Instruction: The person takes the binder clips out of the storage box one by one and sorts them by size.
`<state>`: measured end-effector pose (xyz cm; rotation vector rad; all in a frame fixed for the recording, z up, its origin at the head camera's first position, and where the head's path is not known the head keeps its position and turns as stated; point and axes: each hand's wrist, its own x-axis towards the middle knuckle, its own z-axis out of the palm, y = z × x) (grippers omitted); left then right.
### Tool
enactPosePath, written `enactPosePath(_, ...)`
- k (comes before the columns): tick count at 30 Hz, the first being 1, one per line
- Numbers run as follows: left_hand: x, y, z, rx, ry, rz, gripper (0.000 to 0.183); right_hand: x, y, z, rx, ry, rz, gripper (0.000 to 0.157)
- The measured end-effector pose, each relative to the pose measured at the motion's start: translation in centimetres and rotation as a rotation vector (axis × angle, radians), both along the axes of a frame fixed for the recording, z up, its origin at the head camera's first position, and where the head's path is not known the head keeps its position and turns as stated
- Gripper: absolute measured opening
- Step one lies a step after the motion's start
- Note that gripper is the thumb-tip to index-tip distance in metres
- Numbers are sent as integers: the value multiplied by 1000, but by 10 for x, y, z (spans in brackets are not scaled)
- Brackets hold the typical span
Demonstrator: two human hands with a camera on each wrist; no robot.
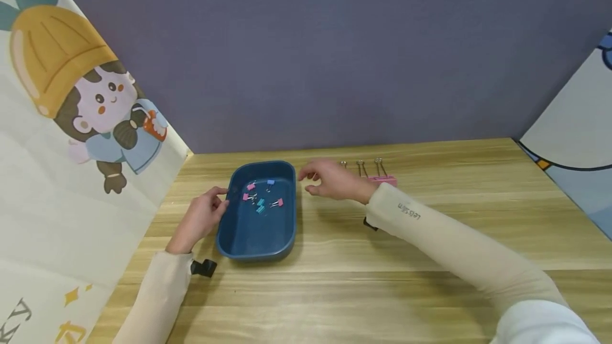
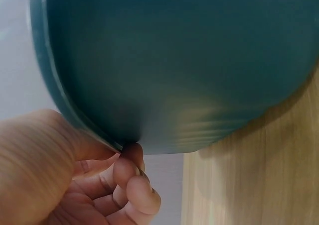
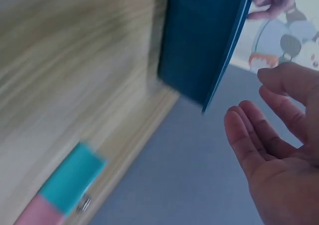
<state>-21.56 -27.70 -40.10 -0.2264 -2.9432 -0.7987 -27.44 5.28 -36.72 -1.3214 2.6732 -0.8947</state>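
A dark blue plastic bin (image 1: 255, 235) stands on the wooden table, holding several small binder clips: pink ones (image 1: 280, 203), teal ones (image 1: 260, 209) and a blue one (image 1: 270, 181). My left hand (image 1: 203, 215) pinches the bin's left rim between thumb and fingers, as the left wrist view shows up close. Just off the right rim, my right hand (image 1: 332, 179) hovers with nothing in it, its fingers loosely bent and thumb apart. Behind that wrist sits a large pink binder clip (image 1: 389, 180), partly hidden by the arm. The right wrist view also shows a teal binder clip (image 3: 75, 177) beside it.
A grey-blue wall panel (image 1: 334, 68) rises along the table's back edge. White panels with cartoon prints (image 1: 110, 100) flank the table on both sides. Steel clip handles (image 1: 380, 166) stick up behind the right wrist.
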Motion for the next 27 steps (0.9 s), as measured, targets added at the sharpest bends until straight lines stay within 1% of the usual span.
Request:
enactPosePath(3, -1, 1, 0, 3, -18, 6, 32, 4, -18, -2, -14, -28, 42, 20)
enactPosePath(6, -1, 1, 0, 6, -22, 8, 32, 7, -35, -4, 1, -29, 75, 21)
enactPosePath(9, 0, 1, 1, 6, -22, 11, 32, 9, -52, -7, 25, -31, 90, 22)
enactPosePath(12, 0, 0, 1, 4, -21, 8, 32, 8, -67, -10, 46, -39, 110, 22)
enactPosePath(14, 0, 0, 2, 3, -17, 4, 32, 7, -77, -12, 64, -45, 139, 22)
enactPosePath(17, -1, -1, 3, 3, -12, -5, 31, 5, -91, -14, 112, -55, 177, 24)
enactPosePath(19, -1, -1, 3, 9, -11, -9, 31, 2, -102, -17, 155, -48, 185, 25)
enactPosePath(21, -1, -2, 3, 11, -12, -12, 32, 1, -111, -19, 201, -43, 165, 25)
enactPosePath(24, -1, -2, 2, 17, -7, -11, 31, 0, -123, -23, 270, -43, 110, 25)
enactPosePath(27, -1, -1, 2, 18, 8, -12, 30, 0, -130, -26, 330, -62, 43, 25)
